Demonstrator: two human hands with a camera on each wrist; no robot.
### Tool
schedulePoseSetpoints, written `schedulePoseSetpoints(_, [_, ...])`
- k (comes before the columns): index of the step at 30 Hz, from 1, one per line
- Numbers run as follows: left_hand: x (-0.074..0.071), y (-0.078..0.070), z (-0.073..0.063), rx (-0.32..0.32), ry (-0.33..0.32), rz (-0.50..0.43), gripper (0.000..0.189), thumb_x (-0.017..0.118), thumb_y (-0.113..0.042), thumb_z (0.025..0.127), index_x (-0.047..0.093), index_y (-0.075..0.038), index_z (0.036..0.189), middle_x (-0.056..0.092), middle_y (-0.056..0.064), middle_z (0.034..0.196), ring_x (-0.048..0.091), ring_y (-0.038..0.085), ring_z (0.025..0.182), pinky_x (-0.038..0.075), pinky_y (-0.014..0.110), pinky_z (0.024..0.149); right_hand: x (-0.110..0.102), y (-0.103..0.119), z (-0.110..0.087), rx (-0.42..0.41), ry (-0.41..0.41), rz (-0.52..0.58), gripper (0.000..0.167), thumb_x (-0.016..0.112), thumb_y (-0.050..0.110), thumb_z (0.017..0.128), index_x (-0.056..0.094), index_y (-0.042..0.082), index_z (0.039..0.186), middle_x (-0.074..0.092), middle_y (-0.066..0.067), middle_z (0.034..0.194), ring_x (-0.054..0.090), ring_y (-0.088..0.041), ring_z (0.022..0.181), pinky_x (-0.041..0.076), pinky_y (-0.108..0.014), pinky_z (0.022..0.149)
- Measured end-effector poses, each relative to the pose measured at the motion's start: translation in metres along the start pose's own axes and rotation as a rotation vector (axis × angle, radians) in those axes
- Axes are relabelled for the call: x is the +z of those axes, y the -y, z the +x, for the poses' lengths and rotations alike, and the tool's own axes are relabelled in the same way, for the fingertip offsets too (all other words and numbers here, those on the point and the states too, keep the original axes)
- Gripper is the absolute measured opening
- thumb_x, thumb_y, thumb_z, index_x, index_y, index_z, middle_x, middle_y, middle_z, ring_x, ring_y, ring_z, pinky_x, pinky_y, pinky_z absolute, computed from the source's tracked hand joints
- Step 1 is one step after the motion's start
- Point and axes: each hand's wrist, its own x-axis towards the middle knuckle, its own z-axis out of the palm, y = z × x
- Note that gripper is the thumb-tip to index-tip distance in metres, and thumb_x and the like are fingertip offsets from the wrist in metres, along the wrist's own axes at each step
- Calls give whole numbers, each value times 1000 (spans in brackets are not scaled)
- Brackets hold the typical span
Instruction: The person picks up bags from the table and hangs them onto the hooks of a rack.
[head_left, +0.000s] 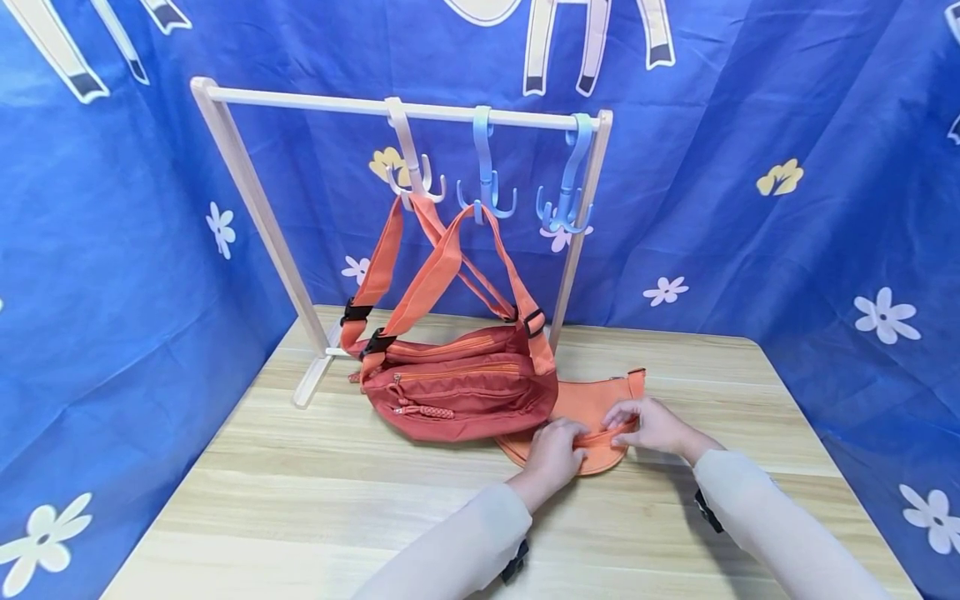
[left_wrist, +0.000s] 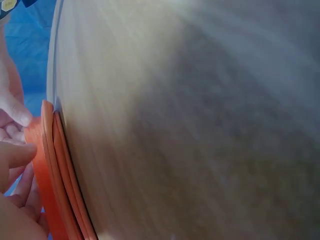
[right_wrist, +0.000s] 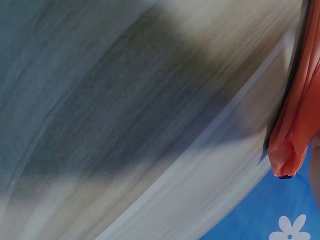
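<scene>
A flat orange bag (head_left: 592, 402) with a rounded lower edge lies on the table, partly behind the hanging red bags. Along its front edge, my left hand (head_left: 553, 454) pinches the orange material between thumb and fingers. Just to its right, my right hand (head_left: 654, 427) holds the same bag with bent fingers near a darker orange band. Both hands (left_wrist: 17, 205) show at the left edge of the left wrist view, close against the bag's layered side (left_wrist: 55, 175). In the right wrist view, only an end of the orange bag (right_wrist: 290, 150) appears.
A wooden rack (head_left: 255, 196) stands at the back. From it hang a pale hook (head_left: 408, 154) and two blue hooks (head_left: 486, 162). Two red waist bags (head_left: 465, 400) hang by orange straps, reaching down near the table. Blue patterned cloth (head_left: 712, 208) surrounds the wooden table (head_left: 300, 492).
</scene>
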Motion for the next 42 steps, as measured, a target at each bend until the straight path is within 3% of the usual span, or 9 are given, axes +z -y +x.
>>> schedulePoseSetpoints(4, [2, -1, -1, 29, -23, 25, 21, 77, -6, 73, 74, -14, 93, 68, -3, 90, 63, 11, 88, 46, 29, 77, -1, 21, -2, 9, 8, 16, 17, 76, -5, 76, 68, -3, 90, 68, -12, 81, 64, -20, 75, 52, -28, 70])
schedulePoseSetpoints(9, [4, -3, -1, 24, -36, 7, 19, 77, -4, 72, 74, -16, 86, 66, -8, 80, 61, 7, 79, 43, 26, 71, 3, 0, -1, 6, 11, 23, 16, 78, -2, 75, 70, 2, 88, 68, -4, 79, 63, -14, 72, 52, -26, 68])
schedulePoseSetpoints(13, [5, -6, 0, -5, -46, -62, 16, 76, -3, 72, 74, -16, 81, 64, -11, 71, 58, 2, 69, 42, 22, 68, 3, -14, -1, 3, 26, 30, 14, 79, 3, 76, 70, 7, 86, 67, 2, 78, 62, -11, 71, 52, -26, 67])
schedulePoseSetpoints(22, [3, -17, 0, -188, -47, -314, 13, 73, 2, 72, 72, -12, 73, 59, -12, 62, 49, -4, 57, 40, 15, 56, -3, -16, -1, -60, 70, 51, 14, 79, 3, 76, 70, 6, 86, 67, 2, 77, 62, -10, 69, 52, -27, 64])
schedulePoseSetpoints(29, [2, -28, -2, -287, -28, -425, 13, 71, 3, 73, 72, -10, 74, 58, -12, 60, 48, -4, 56, 41, 16, 54, -11, -10, -1, -92, 143, 122, 13, 77, -1, 76, 69, -1, 87, 67, -6, 77, 62, -14, 65, 52, -27, 57])
schedulePoseSetpoints(42, [0, -43, -7, -285, -13, -449, 13, 71, 1, 73, 72, -12, 77, 59, -13, 62, 50, -5, 57, 41, 17, 56, -28, -5, -7, -103, 260, 162, 13, 74, -3, 76, 68, -4, 88, 67, -9, 77, 60, -8, 68, 52, -25, 60])
